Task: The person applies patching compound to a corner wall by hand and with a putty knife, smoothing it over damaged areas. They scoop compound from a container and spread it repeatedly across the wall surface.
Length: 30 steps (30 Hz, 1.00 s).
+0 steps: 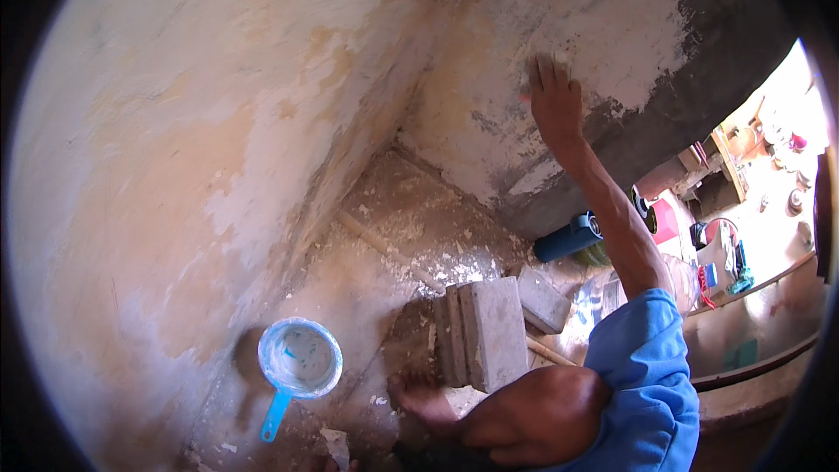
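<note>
- Nearest the camera, a blue sleeve and a bent knee fill the lower right; the person seems to squat, probably so that the low wall comes within arm's reach.
- The left wall, blotched cream and tan, takes up the left of the frame.
- The right wall, at the upper right, has a pale, rough patch bordered by dark grey; the right hand is at this patch.
- Between the walls, the floor is littered with pale flakes.
- Grey blocks stand on edge, face to face, at lower centre, perhaps to save room; another block lies just right of them.
- A blue pan, smeared white inside, sits lower left, its handle toward the bottom edge, likely for easy grasping.
- The right hand reaches up with its back to the camera, fingers extended and fairly close together, which suggests a flat press on the wall. Whether it covers anything cannot be told. The left hand cannot be made out.
- A blue bottle lies right of centre, near the wall's foot.
</note>
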Available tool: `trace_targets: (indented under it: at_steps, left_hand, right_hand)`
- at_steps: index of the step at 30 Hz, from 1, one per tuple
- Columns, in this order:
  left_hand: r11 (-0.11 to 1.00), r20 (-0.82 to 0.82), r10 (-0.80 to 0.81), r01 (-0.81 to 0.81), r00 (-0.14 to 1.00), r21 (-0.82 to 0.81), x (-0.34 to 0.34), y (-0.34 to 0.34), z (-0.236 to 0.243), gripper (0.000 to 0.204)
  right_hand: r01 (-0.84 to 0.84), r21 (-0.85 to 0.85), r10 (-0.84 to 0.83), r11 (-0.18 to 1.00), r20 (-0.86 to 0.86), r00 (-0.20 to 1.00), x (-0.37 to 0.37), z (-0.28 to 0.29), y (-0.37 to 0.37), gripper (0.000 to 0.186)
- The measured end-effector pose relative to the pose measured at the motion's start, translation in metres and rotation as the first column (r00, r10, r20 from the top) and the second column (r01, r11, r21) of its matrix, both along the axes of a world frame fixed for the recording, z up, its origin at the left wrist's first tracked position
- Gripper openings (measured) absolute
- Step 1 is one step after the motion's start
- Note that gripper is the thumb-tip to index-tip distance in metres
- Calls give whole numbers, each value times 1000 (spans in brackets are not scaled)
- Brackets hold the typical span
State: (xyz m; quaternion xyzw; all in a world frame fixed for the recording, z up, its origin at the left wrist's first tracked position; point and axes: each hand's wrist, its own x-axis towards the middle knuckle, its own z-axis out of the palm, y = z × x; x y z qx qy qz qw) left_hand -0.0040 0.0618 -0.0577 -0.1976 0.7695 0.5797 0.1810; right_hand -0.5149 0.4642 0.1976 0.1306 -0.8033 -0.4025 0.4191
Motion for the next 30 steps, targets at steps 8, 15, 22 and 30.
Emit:
trace_targets:
  at_steps: [8, 15, 22, 30]
  left_hand:
    - [1000, 3, 3, -3, 1000, -1, 5, 0, 1, 33]
    - [1000, 10, 5, -5, 1000, 6, 7, 2, 0, 33]
    - [1000, 5, 3, -3, 1000, 14, 8, 3, -1, 32]
    - [1000, 4, -1, 1, 1000, 13, 15, 5, 0, 31]
  right_hand:
    - [-8, -21, 3, 1000, -246, 969, 14, 72, 10, 52]
    - [28, 49, -20, 998, -164, 986, -3, 30, 33, 61]
    - [-32, -30, 36, 999, 121, 992, 51, -10, 71, 69]
    - [-108, -41, 95, 993, -243, 965, 24, 79, 6, 63]
